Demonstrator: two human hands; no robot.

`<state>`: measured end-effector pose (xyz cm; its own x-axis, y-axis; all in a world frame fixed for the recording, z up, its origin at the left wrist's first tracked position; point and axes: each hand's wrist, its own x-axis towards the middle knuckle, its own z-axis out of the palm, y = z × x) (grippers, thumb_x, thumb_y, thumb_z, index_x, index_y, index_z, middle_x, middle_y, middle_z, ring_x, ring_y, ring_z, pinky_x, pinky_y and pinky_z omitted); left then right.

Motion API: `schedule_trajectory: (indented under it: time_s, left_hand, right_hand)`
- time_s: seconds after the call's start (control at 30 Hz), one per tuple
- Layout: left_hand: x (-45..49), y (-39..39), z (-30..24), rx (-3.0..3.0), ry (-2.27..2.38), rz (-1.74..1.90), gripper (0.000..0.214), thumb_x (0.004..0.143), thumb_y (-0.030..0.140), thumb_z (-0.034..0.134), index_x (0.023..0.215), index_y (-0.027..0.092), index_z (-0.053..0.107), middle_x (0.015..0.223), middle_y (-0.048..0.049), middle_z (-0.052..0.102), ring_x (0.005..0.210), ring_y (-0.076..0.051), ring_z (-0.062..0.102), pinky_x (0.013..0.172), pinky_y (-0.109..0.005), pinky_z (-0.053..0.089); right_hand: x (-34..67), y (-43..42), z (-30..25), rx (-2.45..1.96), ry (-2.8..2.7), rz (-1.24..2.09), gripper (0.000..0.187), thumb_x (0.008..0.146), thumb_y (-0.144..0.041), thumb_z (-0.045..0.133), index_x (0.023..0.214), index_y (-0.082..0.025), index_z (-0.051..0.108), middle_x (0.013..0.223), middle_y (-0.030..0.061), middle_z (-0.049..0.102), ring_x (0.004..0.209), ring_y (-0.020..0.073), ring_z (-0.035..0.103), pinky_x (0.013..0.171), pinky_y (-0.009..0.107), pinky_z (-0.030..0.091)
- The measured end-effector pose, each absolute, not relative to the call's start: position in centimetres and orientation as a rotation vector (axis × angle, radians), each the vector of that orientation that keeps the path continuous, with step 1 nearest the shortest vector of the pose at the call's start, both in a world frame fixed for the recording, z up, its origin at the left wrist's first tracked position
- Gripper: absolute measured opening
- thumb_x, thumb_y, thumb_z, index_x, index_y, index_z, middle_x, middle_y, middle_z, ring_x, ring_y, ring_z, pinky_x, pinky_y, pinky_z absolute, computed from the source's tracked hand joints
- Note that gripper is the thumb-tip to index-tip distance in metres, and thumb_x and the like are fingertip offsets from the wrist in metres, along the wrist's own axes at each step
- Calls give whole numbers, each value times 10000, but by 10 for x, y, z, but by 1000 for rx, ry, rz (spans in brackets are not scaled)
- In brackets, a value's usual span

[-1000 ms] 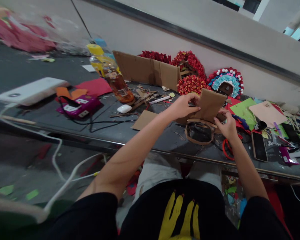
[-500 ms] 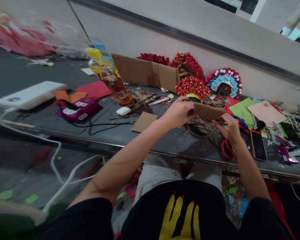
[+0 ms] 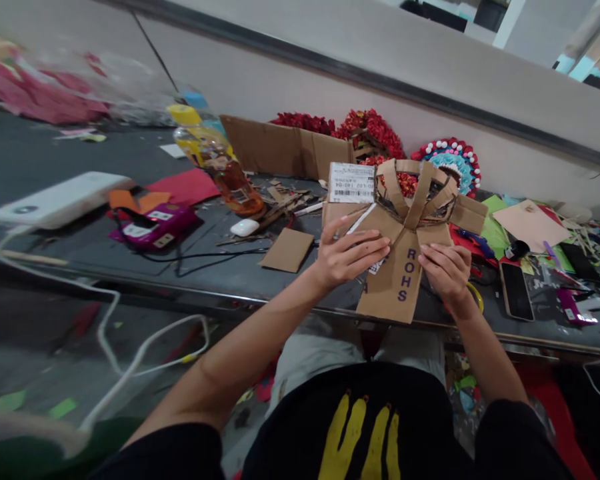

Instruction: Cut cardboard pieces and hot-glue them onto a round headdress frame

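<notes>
Left hand [image 3: 353,259] is gripping the cardboard cutout [image 3: 395,247] at its 8 o'clock, right hand [image 3: 447,268] at its 4, likely steadying it evenly because the loop [image 3: 420,193] is standing out toward 12; lettered flap [image 3: 393,297] is overlapping the desk's [image 3: 125,141] front edge at 6.

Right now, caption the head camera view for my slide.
Both hands hold a cardboard form lettered ROHS at a cluttered dark table.

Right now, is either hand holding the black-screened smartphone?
No: the smartphone lies untouched; left hand and right hand hold brown lettered cardboard.
</notes>
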<state>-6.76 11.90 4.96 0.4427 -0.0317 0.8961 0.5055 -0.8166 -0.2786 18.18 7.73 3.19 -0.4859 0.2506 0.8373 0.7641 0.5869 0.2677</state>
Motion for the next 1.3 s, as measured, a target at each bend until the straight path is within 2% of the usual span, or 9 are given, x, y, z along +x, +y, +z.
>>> schedule_trajectory:
  time_s: [0.17,0.4,0.57,0.67,0.77,0.9,1.03,1.2,1.3]
  left_hand:
    - [-70,122,36,-2342,-486,-1404,307,869,130,551,1072,353,608,993,79,725,965,-124,671,1160,-430,197]
    - [-73,128,27,-2523,-804,-1293,227,903,238,485,965,365,664,951,32,735,958,-177,675,1061,-525,326]
    - [-79,132,23,-2529,-888,-1346,230,910,278,464,946,363,675,939,8,738,956,-193,672,1066,-545,289]
    - [-80,134,20,-2512,-898,-1348,238,912,281,456,946,367,676,931,7,739,943,-193,676,1075,-547,270]
    - [-80,133,17,-2497,-865,-1308,246,912,256,459,983,366,667,946,12,737,953,-185,674,1078,-532,284]
    - [-78,129,16,-2430,-772,-1335,254,904,218,473,1000,365,657,945,19,737,942,-180,679,1084,-525,284]
    - [-77,126,19,-2428,-786,-1312,252,926,240,434,978,355,652,921,39,741,936,-167,680,1109,-529,237]
    - [-83,126,30,-2470,-761,-1499,316,969,268,311,1029,340,613,1008,49,724,1002,-151,656,1124,-512,211]
    - [-93,131,42,-2494,-791,-1521,343,975,349,269,1067,336,599,1045,42,713,1045,-153,635,1123,-490,241]
  right_hand:
    - [187,76,22,-918,-2049,-667,195,840,-215,617,983,-340,660,1005,-29,731,973,146,658,881,344,416]
    - [176,72,33,-1107,-2109,-433,224,851,-219,558,1004,-354,650,1109,-18,692,1063,181,614,975,412,391]
    - [163,56,39,-1175,-1876,-365,276,833,-182,526,1062,-313,607,1140,41,651,1094,209,581,991,441,396]
    - [156,43,29,-1211,-1509,-31,235,845,-253,508,1075,-264,556,1095,81,624,1036,209,591,905,414,475]
    - [144,34,17,-1199,-1261,538,240,842,-359,515,1045,-231,510,994,67,625,857,167,625,721,313,534]
    - [124,31,7,-1127,-1085,1040,330,732,-454,636,940,-232,509,931,42,647,818,166,631,642,268,535]
    - [116,32,4,-1014,-972,1319,443,664,-593,637,908,-244,516,889,43,673,795,195,649,623,295,542]
    - [122,30,3,-873,-915,1446,614,740,-771,307,979,-252,534,1047,89,673,878,214,657,648,334,542]
    - [135,20,13,-914,-1074,1565,542,767,-703,417,1035,-256,568,1072,73,678,882,184,659,636,288,528]
